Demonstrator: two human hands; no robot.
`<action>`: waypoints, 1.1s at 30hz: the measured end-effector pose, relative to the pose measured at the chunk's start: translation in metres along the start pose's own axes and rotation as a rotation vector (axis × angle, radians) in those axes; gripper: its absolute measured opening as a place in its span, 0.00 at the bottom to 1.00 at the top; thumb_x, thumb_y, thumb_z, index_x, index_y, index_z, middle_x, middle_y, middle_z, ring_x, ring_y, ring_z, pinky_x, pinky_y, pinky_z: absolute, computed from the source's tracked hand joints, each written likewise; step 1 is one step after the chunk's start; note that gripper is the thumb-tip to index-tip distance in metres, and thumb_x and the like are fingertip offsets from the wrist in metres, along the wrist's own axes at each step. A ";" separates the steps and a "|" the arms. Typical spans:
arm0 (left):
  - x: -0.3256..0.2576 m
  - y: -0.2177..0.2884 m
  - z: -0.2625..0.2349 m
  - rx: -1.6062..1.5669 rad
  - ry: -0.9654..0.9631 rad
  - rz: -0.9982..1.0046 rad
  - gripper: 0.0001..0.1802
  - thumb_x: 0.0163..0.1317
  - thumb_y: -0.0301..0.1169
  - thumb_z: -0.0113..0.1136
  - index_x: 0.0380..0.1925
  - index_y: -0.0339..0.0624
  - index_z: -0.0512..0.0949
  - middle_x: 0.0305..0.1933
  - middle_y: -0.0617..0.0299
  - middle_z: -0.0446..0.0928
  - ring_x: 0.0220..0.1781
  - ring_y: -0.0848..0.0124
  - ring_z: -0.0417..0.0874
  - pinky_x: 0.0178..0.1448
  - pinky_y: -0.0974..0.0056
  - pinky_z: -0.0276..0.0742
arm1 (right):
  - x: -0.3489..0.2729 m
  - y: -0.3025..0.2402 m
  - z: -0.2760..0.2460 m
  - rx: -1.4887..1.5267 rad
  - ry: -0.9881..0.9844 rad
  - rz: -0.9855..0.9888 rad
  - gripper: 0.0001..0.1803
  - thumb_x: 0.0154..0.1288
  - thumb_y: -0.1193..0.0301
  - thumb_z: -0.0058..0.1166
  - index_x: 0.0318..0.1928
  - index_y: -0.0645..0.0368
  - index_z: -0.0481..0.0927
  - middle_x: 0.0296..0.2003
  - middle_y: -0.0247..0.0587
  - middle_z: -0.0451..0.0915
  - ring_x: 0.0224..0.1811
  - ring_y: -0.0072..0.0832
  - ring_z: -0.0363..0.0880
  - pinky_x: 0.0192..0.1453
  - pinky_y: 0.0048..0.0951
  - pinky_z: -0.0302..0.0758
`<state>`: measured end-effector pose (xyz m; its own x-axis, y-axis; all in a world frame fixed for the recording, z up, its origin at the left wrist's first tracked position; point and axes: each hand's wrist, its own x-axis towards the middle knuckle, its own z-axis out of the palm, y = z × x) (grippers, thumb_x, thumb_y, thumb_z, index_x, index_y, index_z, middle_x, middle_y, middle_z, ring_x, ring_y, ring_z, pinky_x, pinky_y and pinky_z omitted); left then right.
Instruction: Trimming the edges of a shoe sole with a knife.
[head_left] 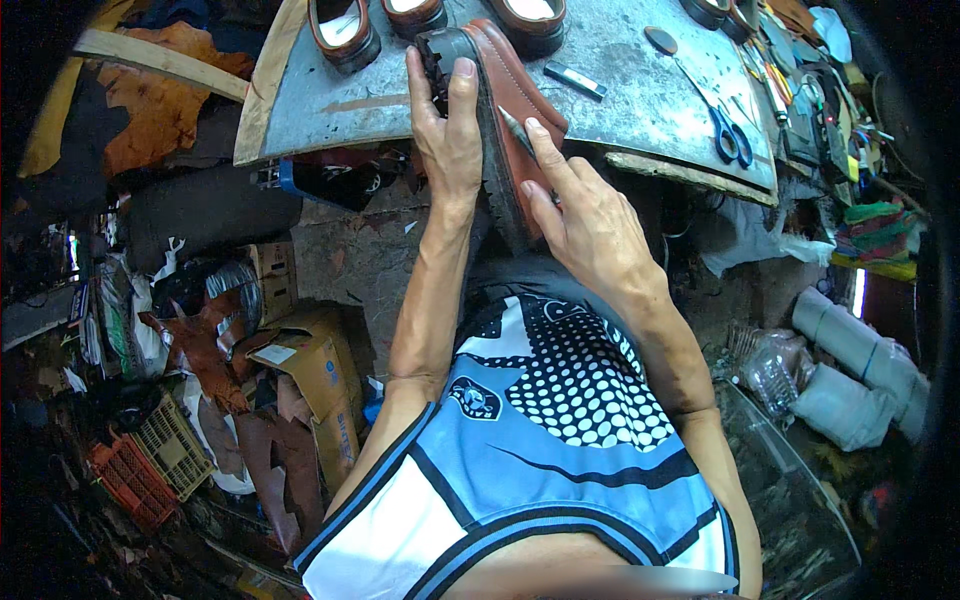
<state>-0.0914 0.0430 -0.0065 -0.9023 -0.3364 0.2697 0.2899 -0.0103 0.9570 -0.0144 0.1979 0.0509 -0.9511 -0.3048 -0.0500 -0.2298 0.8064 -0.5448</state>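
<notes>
While gripped sideways, brown shoe shows black lugged sole.

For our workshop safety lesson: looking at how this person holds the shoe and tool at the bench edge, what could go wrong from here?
1. The right hand works a thin metal tool along the brown shoe; a slip could drive it toward the left hand gripping the black sole.
2. The shoe rests only on the bench edge, so it may tip off.
3. The blue scissors nearby could be knocked off.
</notes>
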 end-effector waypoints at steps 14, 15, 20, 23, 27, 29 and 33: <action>-0.001 -0.008 0.000 -0.100 -0.008 0.016 0.48 0.70 0.51 0.58 0.73 0.22 0.54 0.62 0.41 0.73 0.62 0.61 0.76 0.68 0.60 0.69 | -0.008 -0.003 0.005 0.029 -0.055 0.044 0.36 0.74 0.65 0.53 0.78 0.50 0.55 0.38 0.53 0.76 0.36 0.49 0.81 0.43 0.47 0.79; -0.001 -0.011 0.001 -0.100 -0.008 0.014 0.48 0.70 0.51 0.58 0.73 0.22 0.54 0.62 0.41 0.73 0.62 0.61 0.76 0.68 0.60 0.69 | -0.008 -0.004 0.006 0.029 -0.056 0.044 0.36 0.74 0.65 0.53 0.78 0.50 0.55 0.38 0.53 0.76 0.36 0.49 0.81 0.43 0.47 0.79; -0.003 -0.013 0.002 -0.071 0.033 0.044 0.47 0.71 0.52 0.57 0.73 0.22 0.54 0.62 0.41 0.73 0.62 0.59 0.76 0.68 0.59 0.69 | -0.005 0.000 0.008 0.073 0.008 -0.007 0.37 0.74 0.66 0.53 0.78 0.51 0.55 0.40 0.54 0.78 0.38 0.49 0.82 0.45 0.46 0.79; -0.002 -0.015 0.000 -0.090 0.014 0.061 0.47 0.71 0.52 0.56 0.73 0.23 0.53 0.61 0.41 0.73 0.62 0.59 0.75 0.68 0.58 0.68 | -0.006 0.002 0.008 0.068 -0.004 0.016 0.37 0.74 0.66 0.53 0.78 0.51 0.54 0.40 0.55 0.80 0.39 0.50 0.83 0.45 0.45 0.79; -0.005 -0.012 0.002 -0.092 0.009 0.033 0.47 0.71 0.52 0.56 0.74 0.24 0.52 0.61 0.41 0.73 0.62 0.60 0.75 0.68 0.58 0.68 | -0.006 0.002 0.013 0.059 -0.011 -0.015 0.37 0.74 0.66 0.53 0.78 0.51 0.54 0.39 0.55 0.80 0.39 0.50 0.83 0.46 0.45 0.79; -0.004 -0.013 0.003 -0.073 0.030 0.067 0.46 0.72 0.52 0.55 0.74 0.26 0.53 0.59 0.43 0.74 0.61 0.61 0.76 0.66 0.59 0.70 | -0.006 0.005 0.015 0.050 0.034 -0.051 0.37 0.74 0.66 0.52 0.78 0.52 0.53 0.38 0.55 0.81 0.38 0.49 0.83 0.46 0.46 0.79; -0.005 -0.006 0.004 -0.097 0.002 0.070 0.45 0.72 0.52 0.55 0.73 0.26 0.53 0.58 0.45 0.74 0.59 0.62 0.76 0.65 0.59 0.71 | -0.007 -0.002 0.008 0.068 -0.064 0.032 0.37 0.74 0.67 0.52 0.78 0.53 0.53 0.39 0.57 0.81 0.38 0.50 0.84 0.46 0.47 0.79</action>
<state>-0.0899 0.0487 -0.0128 -0.8781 -0.3416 0.3350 0.3815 -0.0774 0.9211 -0.0058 0.1939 0.0454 -0.9420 -0.3133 -0.1206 -0.1830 0.7804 -0.5980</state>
